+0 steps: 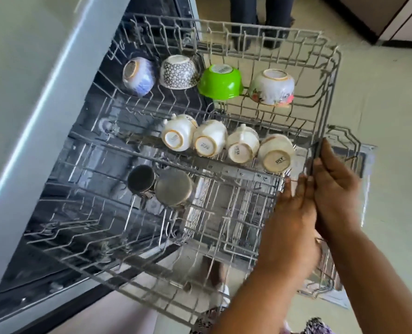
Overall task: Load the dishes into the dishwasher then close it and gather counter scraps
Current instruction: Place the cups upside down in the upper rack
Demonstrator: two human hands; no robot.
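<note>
Hands: left hand (294,213) and right hand (332,179) clamped together on front rail of upper rack (330,97). Rack extended from dishwasher (31,116), holding inverted bowls (220,83), cups (209,141), steel mugs (173,189).

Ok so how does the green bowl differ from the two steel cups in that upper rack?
The green bowl is bright, glossy plastic with a label on its base; the two steel cups are dull grey metal with plain bases. The bowl is wider and sits in the far row among patterned bowls; the cups are smaller and sit in the near row, touching each other. All are loaded base up in the same rack.
</note>
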